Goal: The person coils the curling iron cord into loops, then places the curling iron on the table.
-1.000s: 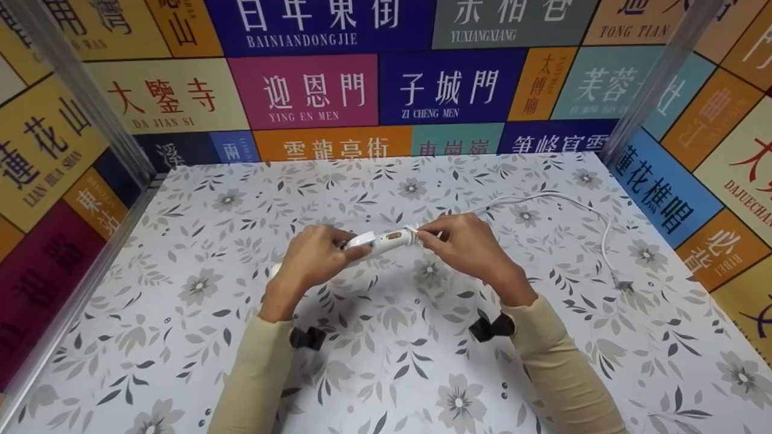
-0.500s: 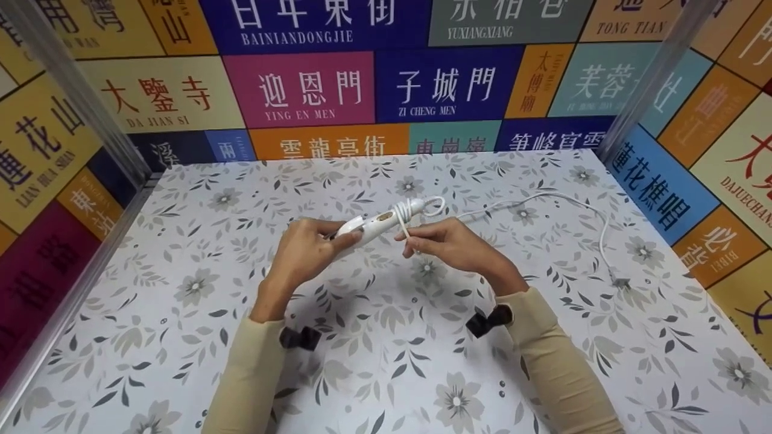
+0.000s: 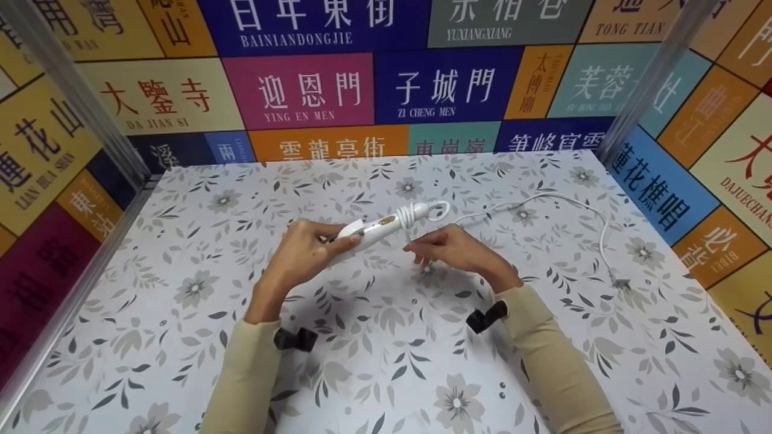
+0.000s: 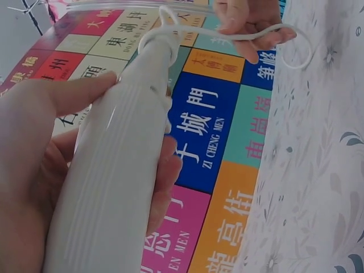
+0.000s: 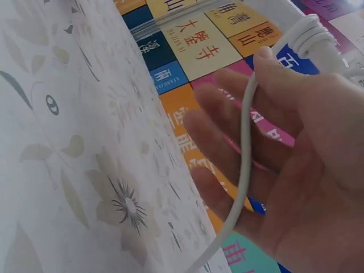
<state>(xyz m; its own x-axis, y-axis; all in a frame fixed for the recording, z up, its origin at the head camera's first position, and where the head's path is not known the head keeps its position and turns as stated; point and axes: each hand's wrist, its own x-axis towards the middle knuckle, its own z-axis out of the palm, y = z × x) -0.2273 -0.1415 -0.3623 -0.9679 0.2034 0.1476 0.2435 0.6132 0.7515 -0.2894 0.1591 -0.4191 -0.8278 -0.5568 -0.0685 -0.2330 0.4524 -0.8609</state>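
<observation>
My left hand [image 3: 307, 247] grips a white corded curling iron [image 3: 381, 230] around its body, tilted with its cord end up to the right. A small gold-coloured panel [image 3: 386, 220] shows on its handle. White cord [image 3: 411, 214] winds around the handle near that end, and a small loop stands out past the tip. My right hand [image 3: 461, 247], below and right of the coils, pinches the cord between thumb and forefinger. In the right wrist view the other fingers are loosely bent, and the cord [image 5: 245, 131] runs down across them. The far end of the iron is hidden behind my left hand.
The rest of the cord [image 3: 561, 196] curves over the floral-patterned table [image 3: 386, 374] to a plug [image 3: 620, 282] at the right. Printed panels [image 3: 449, 84] with lettering stand behind and at both sides, with clear corner posts [image 3: 642, 75].
My right hand has moved from the handle's cord end to below it, drawing the cord around. The coils and loop have come into view. My left hand has shifted slightly left, keeping its grip.
</observation>
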